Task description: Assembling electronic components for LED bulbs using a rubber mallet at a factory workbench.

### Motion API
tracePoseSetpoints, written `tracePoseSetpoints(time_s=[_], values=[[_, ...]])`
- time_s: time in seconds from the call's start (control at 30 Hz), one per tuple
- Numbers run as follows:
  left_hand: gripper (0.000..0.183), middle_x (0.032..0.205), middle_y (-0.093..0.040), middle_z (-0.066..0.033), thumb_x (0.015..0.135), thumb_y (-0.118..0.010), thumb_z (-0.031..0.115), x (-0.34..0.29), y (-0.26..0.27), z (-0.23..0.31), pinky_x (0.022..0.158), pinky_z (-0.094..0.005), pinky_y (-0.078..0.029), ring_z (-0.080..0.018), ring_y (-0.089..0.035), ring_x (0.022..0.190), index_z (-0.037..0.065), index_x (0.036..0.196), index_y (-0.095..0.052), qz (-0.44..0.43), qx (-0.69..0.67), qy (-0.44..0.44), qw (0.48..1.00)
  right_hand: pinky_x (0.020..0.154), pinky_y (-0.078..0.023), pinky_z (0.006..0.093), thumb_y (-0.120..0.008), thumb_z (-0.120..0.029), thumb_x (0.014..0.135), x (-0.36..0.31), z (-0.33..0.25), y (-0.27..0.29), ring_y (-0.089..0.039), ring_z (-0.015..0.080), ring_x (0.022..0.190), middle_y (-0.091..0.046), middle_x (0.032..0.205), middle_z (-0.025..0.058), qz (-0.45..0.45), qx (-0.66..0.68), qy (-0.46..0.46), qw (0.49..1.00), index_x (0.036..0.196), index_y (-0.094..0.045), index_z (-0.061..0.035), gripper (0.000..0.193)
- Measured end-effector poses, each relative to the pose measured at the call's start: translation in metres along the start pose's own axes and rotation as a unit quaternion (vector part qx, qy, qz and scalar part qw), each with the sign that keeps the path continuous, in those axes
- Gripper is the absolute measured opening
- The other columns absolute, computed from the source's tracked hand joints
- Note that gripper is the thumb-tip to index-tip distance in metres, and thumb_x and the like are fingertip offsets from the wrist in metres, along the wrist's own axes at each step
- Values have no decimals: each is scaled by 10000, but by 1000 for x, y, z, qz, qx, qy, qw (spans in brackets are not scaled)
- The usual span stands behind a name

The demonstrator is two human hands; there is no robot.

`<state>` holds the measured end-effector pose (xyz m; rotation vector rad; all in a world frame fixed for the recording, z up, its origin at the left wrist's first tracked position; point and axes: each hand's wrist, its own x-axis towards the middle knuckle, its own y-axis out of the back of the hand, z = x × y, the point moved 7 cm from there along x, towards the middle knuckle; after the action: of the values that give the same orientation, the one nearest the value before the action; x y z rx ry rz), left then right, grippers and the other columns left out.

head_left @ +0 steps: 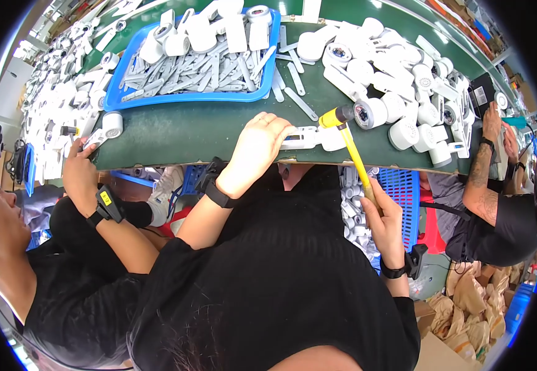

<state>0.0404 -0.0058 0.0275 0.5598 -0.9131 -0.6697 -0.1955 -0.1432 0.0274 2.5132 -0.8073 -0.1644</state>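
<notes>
My right hand (384, 216) is closed round the handle of a small mallet (356, 157) with a yellow shaft and a yellow and black head. The mallet's head hangs over a white plastic housing (332, 140) with a round end and a long slotted arm, lying near the table's front edge. With its fingers bent over the slotted arm, my left hand (258, 145) holds the housing against the green table (176, 133). Several loose flat grey strips (300, 103) lie just beyond. Whether the mallet touches the housing I cannot tell.
A blue tray (188, 98) holds many grey strips and white housings. More white housings (404, 74) are heaped at the right and far left. Co-workers sit on both sides; the left one's hand (80, 176) holds a housing. A blue basket (407, 198) stands below the table edge.
</notes>
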Motion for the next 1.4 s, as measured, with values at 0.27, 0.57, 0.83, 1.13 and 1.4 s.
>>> tracePoseSetpoints(time_s=[0.27, 0.57, 0.83, 1.13, 1.4], values=[[86, 766, -635, -89, 921, -618, 105, 0, 21, 9, 662, -330, -488, -214, -621, 714, 26, 934, -651, 116, 70, 44, 990, 761, -500, 280, -640, -28, 904, -4, 8, 1, -636, 151, 851, -691, 999, 157, 10, 16, -10, 1000, 1269, -567, 59, 382], [103, 820, -640, -73, 931, -604, 66, -9, 19, 6, 720, -281, -477, -138, -603, 792, 16, 998, -665, 55, -195, 133, 970, 768, -491, 277, -640, -36, 903, -7, 13, -2, -624, 151, 847, -685, 993, 155, 7, 18, -4, 1000, 1272, -563, 60, 389], [236, 883, -586, -91, 818, -675, 28, -12, 9, 25, 739, -378, -484, -277, -585, 841, 72, 1050, -693, 40, 18, -45, 998, 793, -492, 284, -647, -44, 901, -9, 19, -1, -637, 160, 883, -686, 1007, 161, 11, 46, -35, 998, 1267, -565, 62, 390], [337, 893, -521, -71, 774, -701, 23, -11, 1, 31, 704, -371, -446, -253, -536, 819, 83, 1106, -699, 15, 53, -46, 997, 819, -492, 291, -646, -41, 903, -9, 19, -2, -644, 174, 903, -687, 1024, 167, 12, 31, -22, 999, 1267, -565, 61, 387], [317, 917, -514, -74, 811, -696, 72, -10, -1, 28, 752, -367, -437, -247, -500, 848, 84, 1128, -701, 10, 56, -22, 998, 816, -491, 290, -646, -43, 904, -8, 17, -3, -644, 175, 913, -685, 1036, 166, 7, 35, -25, 999, 1267, -567, 54, 384]])
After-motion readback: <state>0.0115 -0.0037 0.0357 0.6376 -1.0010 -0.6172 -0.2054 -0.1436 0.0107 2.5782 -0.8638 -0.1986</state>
